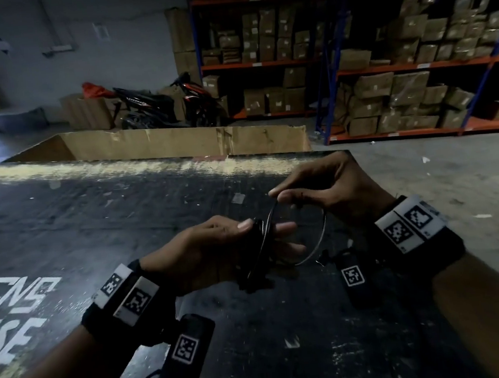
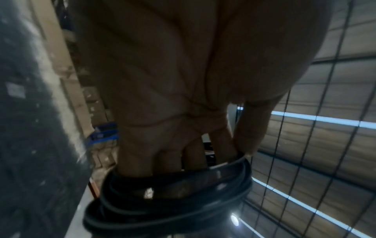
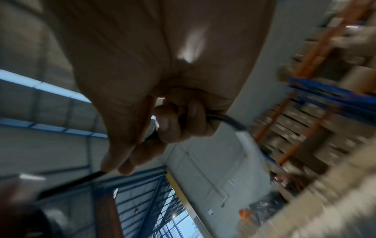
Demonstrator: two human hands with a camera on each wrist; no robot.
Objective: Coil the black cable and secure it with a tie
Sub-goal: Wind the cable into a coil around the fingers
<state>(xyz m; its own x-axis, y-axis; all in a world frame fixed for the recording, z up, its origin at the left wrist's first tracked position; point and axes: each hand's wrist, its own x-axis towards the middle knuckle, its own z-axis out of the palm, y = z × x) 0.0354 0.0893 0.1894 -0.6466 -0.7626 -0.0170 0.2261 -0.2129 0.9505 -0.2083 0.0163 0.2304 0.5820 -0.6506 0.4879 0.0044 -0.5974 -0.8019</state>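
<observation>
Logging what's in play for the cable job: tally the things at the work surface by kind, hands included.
Hands: 2, left hand and right hand
Black cable: 1, gripped by both
Dark table: 1
Tie: 0 that I can make out
Total: 4

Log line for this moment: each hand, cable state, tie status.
left hand: holds coiled black cable | right hand: pinches loose loop above coil | over dark table | tie: none visible
</observation>
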